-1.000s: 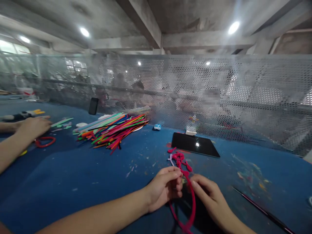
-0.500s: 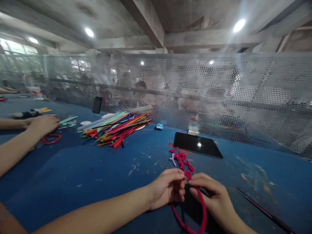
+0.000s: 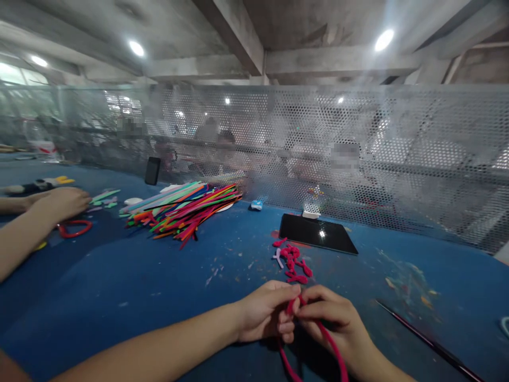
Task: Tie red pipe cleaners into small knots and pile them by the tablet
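A long crimson fuzzy stem (image 3: 333,345) hangs in a loop below my two hands, its upper part bent between my fingertips. My left hand (image 3: 268,312) pinches it between thumb and fingers. Close beside it on the right, my right hand (image 3: 332,317) grips the same stem, fingertips almost touching those of the left. Just beyond the hands, several small twisted crimson pieces (image 3: 291,254) lie on the blue table (image 3: 167,286), with a short lilac piece (image 3: 279,258) at their left edge. The stem's lower end runs out of view.
A black tablet (image 3: 318,233) lies behind the pieces. Colourful stems (image 3: 186,209) are piled left of centre, near an upright black phone (image 3: 152,170). A dark thin rod (image 3: 425,339) lies at right. Another person's hands (image 3: 63,204) are at far left. A perforated screen (image 3: 270,143) spans the back.
The view has shifted slightly. My fingertips have drawn closer together around the stem's bend, and the small crimson pieces nearest my hands show more fully.
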Action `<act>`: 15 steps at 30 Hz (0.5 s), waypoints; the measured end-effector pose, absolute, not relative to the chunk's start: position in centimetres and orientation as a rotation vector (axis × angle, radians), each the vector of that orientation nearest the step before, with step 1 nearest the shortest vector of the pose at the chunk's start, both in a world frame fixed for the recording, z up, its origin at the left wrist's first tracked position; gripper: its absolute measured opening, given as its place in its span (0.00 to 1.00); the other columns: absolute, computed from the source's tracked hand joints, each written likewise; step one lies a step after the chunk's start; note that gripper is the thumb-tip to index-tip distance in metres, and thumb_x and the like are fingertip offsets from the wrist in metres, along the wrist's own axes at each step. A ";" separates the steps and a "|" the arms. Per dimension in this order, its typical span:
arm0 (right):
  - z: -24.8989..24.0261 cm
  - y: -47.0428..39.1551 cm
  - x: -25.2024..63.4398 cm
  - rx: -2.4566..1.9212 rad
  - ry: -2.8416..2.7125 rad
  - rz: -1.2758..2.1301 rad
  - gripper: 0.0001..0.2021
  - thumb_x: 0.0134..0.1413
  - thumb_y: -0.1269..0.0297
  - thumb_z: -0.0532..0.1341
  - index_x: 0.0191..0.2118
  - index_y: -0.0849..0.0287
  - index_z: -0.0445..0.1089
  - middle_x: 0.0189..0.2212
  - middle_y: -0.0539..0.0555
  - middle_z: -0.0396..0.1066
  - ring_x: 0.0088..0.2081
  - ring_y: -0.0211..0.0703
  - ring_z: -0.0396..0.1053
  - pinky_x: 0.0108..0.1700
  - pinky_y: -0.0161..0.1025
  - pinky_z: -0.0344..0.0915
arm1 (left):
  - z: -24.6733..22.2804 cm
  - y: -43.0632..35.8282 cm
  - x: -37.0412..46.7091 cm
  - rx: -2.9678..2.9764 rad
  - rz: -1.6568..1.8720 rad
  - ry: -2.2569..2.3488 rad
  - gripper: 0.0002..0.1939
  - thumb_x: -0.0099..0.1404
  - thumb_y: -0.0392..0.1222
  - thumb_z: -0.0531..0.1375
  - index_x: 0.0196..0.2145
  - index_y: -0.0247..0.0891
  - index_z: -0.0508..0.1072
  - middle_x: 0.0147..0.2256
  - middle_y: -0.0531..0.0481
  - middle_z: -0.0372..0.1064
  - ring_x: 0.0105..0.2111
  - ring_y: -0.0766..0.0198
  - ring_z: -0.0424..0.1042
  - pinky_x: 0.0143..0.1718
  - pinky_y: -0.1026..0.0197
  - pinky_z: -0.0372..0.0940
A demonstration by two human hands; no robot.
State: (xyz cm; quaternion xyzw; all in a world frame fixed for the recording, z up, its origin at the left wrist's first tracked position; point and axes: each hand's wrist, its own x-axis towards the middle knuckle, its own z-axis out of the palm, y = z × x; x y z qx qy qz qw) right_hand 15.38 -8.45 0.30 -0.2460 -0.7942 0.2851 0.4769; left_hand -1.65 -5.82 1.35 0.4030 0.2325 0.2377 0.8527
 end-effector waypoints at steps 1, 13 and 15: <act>0.4 -8.6 15.3 -0.608 -1.923 0.694 0.10 0.51 0.72 0.59 0.37 0.50 0.72 0.33 0.52 0.71 0.34 0.40 0.70 0.35 0.36 0.68 | 1.5 -5.9 -1.6 0.851 0.515 0.485 0.15 0.56 0.48 0.60 0.21 0.33 0.67 0.10 0.61 0.51 0.12 0.74 0.52 0.21 0.65 0.57; -0.2 -7.8 15.5 -0.793 -1.766 0.622 0.08 0.51 0.70 0.59 0.36 0.50 0.71 0.31 0.49 0.74 0.33 0.39 0.71 0.36 0.34 0.68 | 1.1 -5.6 -1.3 0.677 0.765 0.489 0.11 0.57 0.45 0.59 0.25 0.34 0.67 0.19 0.55 0.62 0.20 0.70 0.63 0.26 0.64 0.61; -0.1 -7.9 15.5 -0.715 -1.860 0.575 0.10 0.52 0.72 0.58 0.39 0.50 0.70 0.32 0.50 0.73 0.34 0.40 0.70 0.37 0.35 0.67 | 1.3 -5.8 -1.3 0.716 0.766 0.506 0.10 0.57 0.45 0.59 0.27 0.34 0.69 0.11 0.61 0.53 0.13 0.75 0.54 0.24 0.65 0.61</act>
